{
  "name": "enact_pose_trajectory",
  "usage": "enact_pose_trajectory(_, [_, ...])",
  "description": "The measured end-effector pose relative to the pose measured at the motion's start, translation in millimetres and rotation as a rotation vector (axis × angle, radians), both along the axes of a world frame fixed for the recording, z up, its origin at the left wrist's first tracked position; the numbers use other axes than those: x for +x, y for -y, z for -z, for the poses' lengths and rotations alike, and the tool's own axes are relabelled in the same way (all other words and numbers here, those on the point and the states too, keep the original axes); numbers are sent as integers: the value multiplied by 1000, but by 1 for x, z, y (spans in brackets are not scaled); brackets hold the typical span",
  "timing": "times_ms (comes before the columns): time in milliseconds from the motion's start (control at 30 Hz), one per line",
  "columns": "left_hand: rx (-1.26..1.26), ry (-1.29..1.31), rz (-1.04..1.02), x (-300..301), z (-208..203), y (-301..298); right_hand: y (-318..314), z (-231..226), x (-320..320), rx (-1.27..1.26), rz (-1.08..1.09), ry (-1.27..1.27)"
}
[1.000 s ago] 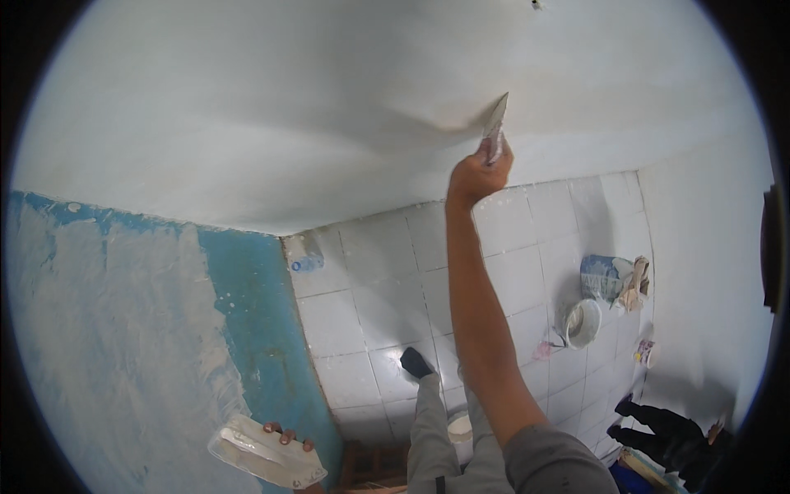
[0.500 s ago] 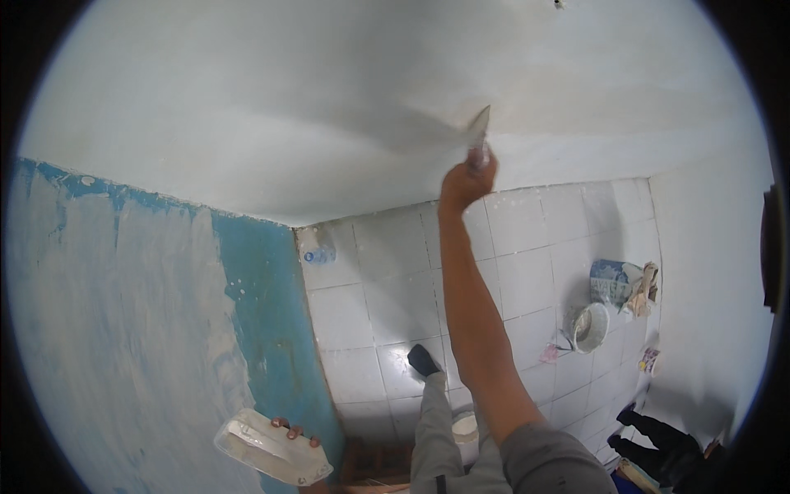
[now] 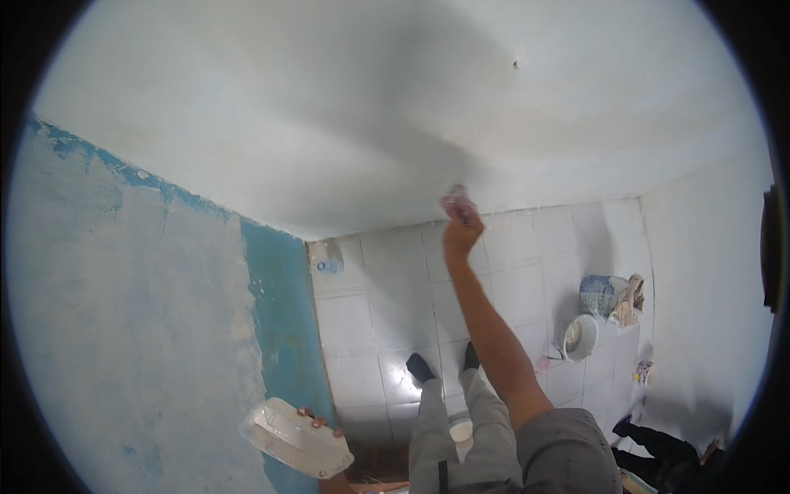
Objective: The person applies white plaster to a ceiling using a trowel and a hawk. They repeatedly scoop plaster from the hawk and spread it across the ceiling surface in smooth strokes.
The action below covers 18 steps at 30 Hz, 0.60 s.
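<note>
A blurry pink tool [image 3: 459,203] is gripped in the right hand [image 3: 462,236] near the white wall [image 3: 247,123], pointing far and a bit left. A long pale tray [image 3: 298,442], slanting from far left to near right, is gripped at its edge by the left hand [image 3: 319,421]. White floor tiles [image 3: 388,305] and a patchy blue wall [image 3: 288,337] are seen.

Moderately bright overall, cool cast. White wall [image 3: 247,140] pale, low contrast; broad, soft-edged grey shadow down its middle, reaching toward right hand [image 3: 462,239]. Hand and tool [image 3: 459,203] motion-blurred, tool's outline smeared. Tiled floor [image 3: 398,276] carries a small white glare toward its left edge, beside a dark sock [image 3: 420,368]; long grey shadow near its far right corner. Fisheye bows floor's right edge. Black vignette at picture corners, bluish fringe along rim.
</note>
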State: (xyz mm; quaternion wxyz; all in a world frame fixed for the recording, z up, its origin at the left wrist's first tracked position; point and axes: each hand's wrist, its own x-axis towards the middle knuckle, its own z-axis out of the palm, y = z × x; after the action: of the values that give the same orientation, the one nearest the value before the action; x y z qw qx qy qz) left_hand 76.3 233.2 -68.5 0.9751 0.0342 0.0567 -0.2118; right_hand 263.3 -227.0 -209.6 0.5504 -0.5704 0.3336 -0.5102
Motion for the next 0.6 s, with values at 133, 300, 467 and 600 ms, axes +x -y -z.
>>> enact_pose_trajectory(133, [34, 34, -2, -4, 3, -12, 60, 6, 13, 723, 221, 145])
enact_pose_trajectory(300, [-25, -257, 501, 20, 0, -44, 93, 30, 42, 703, 179, 81])
enact_pose_trajectory(467, [13, -165, 379, 16, -29, -14, 41, -34, 78, 469, 344, 103])
enact_pose_trajectory(600, [12, -138, 372, 18, -41, -1, -11, -58, 82, 57, 310, -111])
